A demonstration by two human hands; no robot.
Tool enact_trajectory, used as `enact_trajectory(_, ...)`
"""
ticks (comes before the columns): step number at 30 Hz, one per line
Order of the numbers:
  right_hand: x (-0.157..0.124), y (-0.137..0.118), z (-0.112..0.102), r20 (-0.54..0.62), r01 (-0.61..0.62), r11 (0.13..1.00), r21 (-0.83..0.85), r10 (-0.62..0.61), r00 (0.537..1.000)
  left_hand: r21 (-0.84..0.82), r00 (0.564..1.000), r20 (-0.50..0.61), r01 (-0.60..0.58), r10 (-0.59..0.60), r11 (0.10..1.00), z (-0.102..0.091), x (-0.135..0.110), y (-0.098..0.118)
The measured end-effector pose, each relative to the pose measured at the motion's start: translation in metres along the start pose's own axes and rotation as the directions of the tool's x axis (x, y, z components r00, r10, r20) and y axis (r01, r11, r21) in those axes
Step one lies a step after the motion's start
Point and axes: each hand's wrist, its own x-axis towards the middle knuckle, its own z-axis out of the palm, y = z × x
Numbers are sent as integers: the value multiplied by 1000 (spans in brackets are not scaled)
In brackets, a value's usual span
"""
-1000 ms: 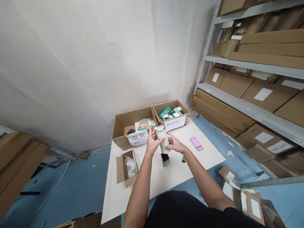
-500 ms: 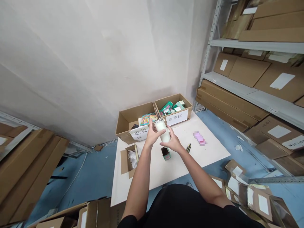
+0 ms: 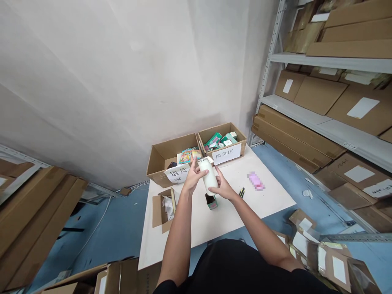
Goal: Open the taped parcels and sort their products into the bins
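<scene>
Between my two hands I hold a white tumbler, tilted, with its lid end pointing away from me. My left hand grips its upper left side, the thumb laid across the body. My right hand is wrapped round the lower right side. Just below the tumbler a small green box stands on the table with its dark open top facing up. To the right of my right hand lies a black and yellow cutter-like tool.
Two cardboard bins with handwritten labels stand at the table's back: the left bin holds colourful packets, the right bin green boxes. An opened carton with white paper sits left. A blurred pink item lies right. Shelves flank the table.
The tumbler has come slightly down towards me, and more of its body shows. My right hand has shifted to its lower end. Its lid part appears more raised.
</scene>
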Motion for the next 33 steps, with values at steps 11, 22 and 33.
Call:
enact_trajectory(11,11,11,-1,-20,-79,996,40,80,997,-33,999,-39,-10,9,999,-3,6,-11)
enact_trajectory(22,19,44,6,-196,-136,927,-349,70,978,461,897,-409,43,169,887,4,5,-35)
enact_trajectory(33,0,117,-4,-113,-153,974,-166,135,984,760,894,-429,281,128,585,-4,11,-73)
